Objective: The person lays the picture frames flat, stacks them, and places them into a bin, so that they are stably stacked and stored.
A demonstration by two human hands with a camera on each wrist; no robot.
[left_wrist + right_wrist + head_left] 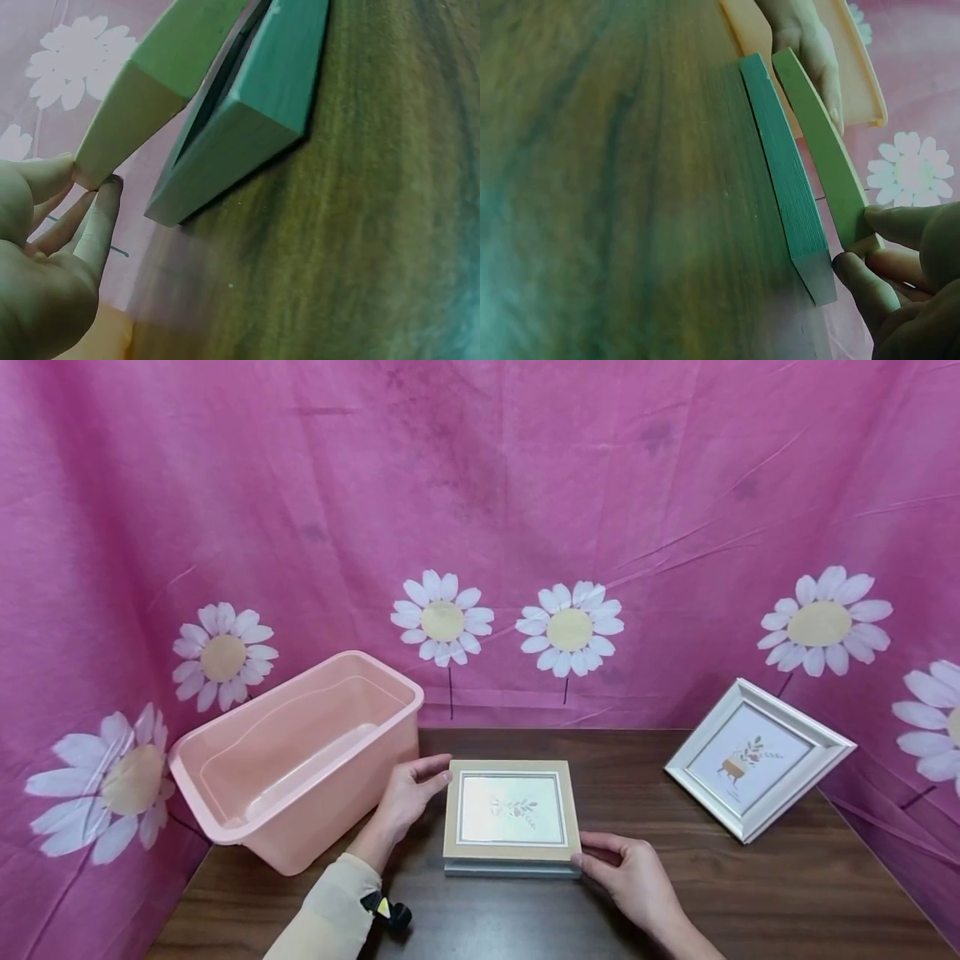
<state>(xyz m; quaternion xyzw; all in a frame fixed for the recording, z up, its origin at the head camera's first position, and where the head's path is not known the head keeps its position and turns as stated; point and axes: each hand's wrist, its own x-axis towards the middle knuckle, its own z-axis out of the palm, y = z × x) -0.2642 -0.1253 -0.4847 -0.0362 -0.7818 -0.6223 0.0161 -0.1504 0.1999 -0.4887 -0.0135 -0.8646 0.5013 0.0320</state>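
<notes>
A beige picture frame (511, 853) with a plant print is held level by both hands, just above a second picture frame (512, 870) with a grey-blue edge that lies on the table. The wrist views show a narrow gap between the two. My left hand (408, 793) pinches the beige frame's far left corner between thumb and fingers. At the near right corner, my right hand (633, 877) grips it the same way. In the left wrist view the lower frame (232, 150) rests flat on the wood. Most of its face is hidden under the beige one.
A pink plastic bin (337, 802) stands at the left, close to my left forearm. At the right, a silver-white picture frame (806, 785) with a plant print stands tilted on the brown wooden table (637, 785). A pink curtain (495, 485) with daisies hangs behind.
</notes>
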